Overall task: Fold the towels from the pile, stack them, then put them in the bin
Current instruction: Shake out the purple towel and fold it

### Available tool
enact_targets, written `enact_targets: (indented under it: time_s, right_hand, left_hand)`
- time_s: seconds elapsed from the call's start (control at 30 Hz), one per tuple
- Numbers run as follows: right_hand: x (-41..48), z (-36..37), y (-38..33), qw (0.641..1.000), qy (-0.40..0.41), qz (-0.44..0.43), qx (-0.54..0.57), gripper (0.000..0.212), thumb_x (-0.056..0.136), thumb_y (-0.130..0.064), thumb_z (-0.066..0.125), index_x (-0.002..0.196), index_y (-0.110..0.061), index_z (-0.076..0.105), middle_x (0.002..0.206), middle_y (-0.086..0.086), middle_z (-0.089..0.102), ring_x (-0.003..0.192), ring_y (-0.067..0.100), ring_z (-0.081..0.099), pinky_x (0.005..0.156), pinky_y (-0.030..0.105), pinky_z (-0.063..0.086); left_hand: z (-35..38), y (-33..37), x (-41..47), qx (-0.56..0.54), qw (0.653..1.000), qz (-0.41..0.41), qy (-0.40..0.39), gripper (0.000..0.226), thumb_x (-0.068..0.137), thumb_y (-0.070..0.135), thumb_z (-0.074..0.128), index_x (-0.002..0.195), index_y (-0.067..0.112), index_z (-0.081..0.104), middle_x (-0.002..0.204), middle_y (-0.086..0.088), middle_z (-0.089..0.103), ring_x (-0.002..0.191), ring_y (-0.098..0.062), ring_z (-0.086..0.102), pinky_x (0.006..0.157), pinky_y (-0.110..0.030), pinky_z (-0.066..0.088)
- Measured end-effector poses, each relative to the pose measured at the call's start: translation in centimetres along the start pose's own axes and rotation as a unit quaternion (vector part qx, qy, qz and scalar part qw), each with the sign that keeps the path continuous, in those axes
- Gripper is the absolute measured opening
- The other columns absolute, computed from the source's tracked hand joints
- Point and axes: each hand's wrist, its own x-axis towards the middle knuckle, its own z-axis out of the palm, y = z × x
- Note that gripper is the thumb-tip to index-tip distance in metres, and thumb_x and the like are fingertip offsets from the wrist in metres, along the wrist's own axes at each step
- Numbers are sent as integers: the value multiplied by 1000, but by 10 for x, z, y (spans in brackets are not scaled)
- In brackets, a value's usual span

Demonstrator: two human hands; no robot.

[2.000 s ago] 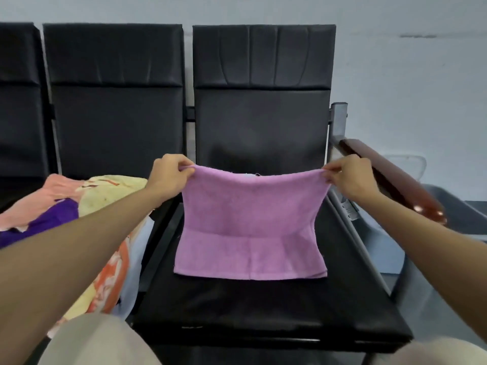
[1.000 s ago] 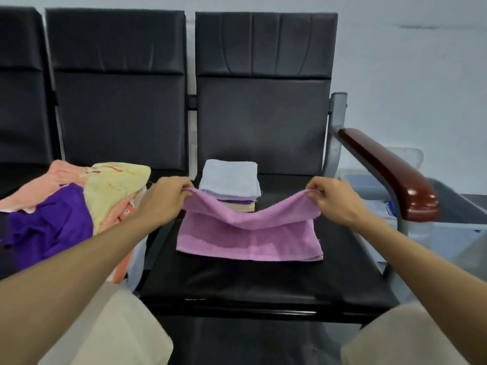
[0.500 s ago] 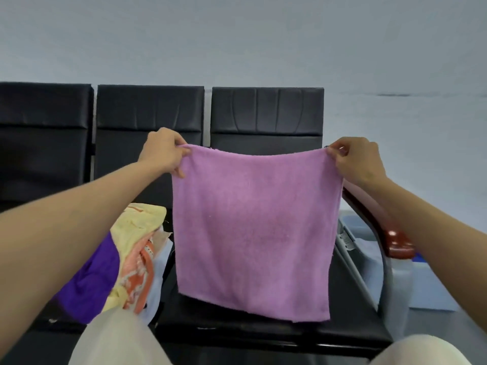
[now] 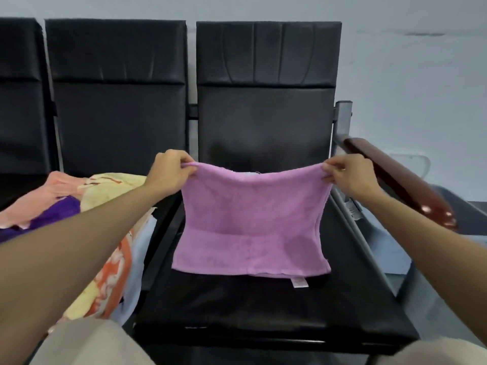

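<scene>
Left hand (image 4: 168, 171) pinching one top corner of the pink towel (image 4: 253, 222), right hand (image 4: 349, 176) pinching the other, towel held up, lower edge resting on the black seat (image 4: 263, 309), pile of towels (image 4: 105, 206) on the neighbouring seat to the left

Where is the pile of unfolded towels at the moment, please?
In the head view, the pile of unfolded towels lies on the left-hand black chair, partly behind the left forearm, next to the seat under the lilac towel.
</scene>
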Motion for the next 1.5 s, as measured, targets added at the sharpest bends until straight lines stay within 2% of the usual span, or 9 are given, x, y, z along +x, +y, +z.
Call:
enact_targets:
  time_s: [0.07,0.2,0.5,0.8,0.97,1.07,1.17,1.27,1.5]
  right_hand:
    - [-13,10,13,998,-26,-13,-57,15,92,-17,62,94,-12,76,83,-2,72,81,8,63,72,10,43]
    - [-40,29,34,992,-76,-20,-96,18,93,-23,63,102,-14,76,94,0,73,83,8,58,71,17,35]
    - [-82,38,66,967,-228,40,-107,8,84,-25,72,82,-20,79,76,-6,75,70,10,71,79,29,56]
    - [-90,38,60,939,-319,40,-124,11,78,-11,77,82,-22,75,78,-6,75,68,2,69,62,4,47]
    - [-92,54,58,939,-286,28,-191,2,82,-20,71,81,-21,72,77,-5,71,68,10,63,79,21,50]
    - [-91,63,65,942,-239,89,-218,21,81,-29,72,91,-14,62,95,5,69,82,21,63,79,33,50]
    - [-93,69,72,914,-247,185,-263,45,75,-46,74,94,-9,55,105,11,62,94,29,60,71,31,44]
    - [-93,72,68,909,-251,219,-251,44,73,-49,76,70,-15,48,82,3,57,79,24,55,66,30,42]
    - [-92,76,58,922,-264,276,-57,20,80,-21,72,88,-5,64,82,5,59,68,16,55,54,24,41]
  left_hand:
    - [16,-17,-13,8,1000,-2,-25,10,89,17,66,94,13,74,91,-4,71,89,-18,63,74,-26,42]
    - [45,-44,-48,14,996,2,-83,10,88,15,67,96,12,73,93,-2,69,85,-13,61,74,-24,40]
    - [52,-74,-88,28,990,48,-129,5,85,16,71,84,20,67,82,8,59,76,-2,55,65,-11,38]
    - [50,-81,-93,118,957,51,-259,10,84,24,71,78,27,64,86,8,64,84,-7,61,74,-23,47]
    - [62,-77,-89,104,952,-57,-281,45,93,46,57,87,4,73,82,-11,68,74,-20,62,66,-28,44]
    - [72,-78,-84,71,968,-110,-216,29,92,26,62,88,0,73,87,-15,71,70,-17,60,62,-26,42]
    - [78,-80,-78,99,958,-174,-207,40,82,34,74,102,1,64,113,-16,63,92,-24,62,74,-32,46]
    - [79,-76,-79,114,934,-229,-251,74,79,51,72,123,-2,48,124,-13,51,110,-28,55,79,-32,43]
    - [79,-66,-82,-83,936,-221,-262,31,87,23,67,114,11,59,104,-1,62,91,-16,60,74,-23,45]
